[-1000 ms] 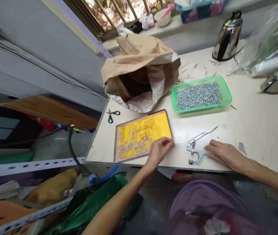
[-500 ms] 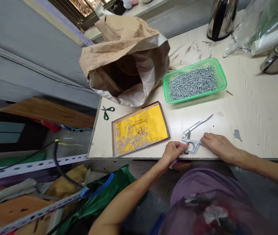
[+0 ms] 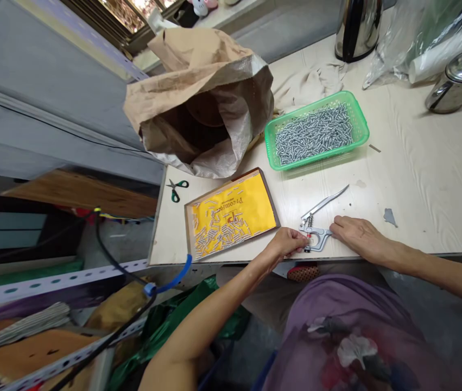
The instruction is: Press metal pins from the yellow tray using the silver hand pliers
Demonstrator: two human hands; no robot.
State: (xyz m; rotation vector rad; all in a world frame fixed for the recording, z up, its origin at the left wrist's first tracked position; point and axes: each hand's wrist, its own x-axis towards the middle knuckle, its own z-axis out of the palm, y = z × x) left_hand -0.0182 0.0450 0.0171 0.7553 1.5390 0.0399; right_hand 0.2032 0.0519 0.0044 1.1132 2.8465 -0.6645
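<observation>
A silver metal hand press tool with a C-shaped frame, a spring, a long raised lever and a small red part rests near the table's front edge. My left hand is closed in a pinch at the tool's jaw, beside the red part; whatever sits between the fingertips is too small to make out. At the tool's right end, my right hand is closed on the frame's handle. Left of the tool lies a shallow tray with a yellow printed base, holding many small metal pieces.
A green plastic basket full of small springs stands behind the tool. A large open paper sack sits at the back left, with green-handled scissors before it. A steel kettle and a lidded steel pot stand at the back right.
The camera view has shifted slightly, so the table's contents appear a little further left. Both hands keep the same hold at the tool; its lever is still raised.
</observation>
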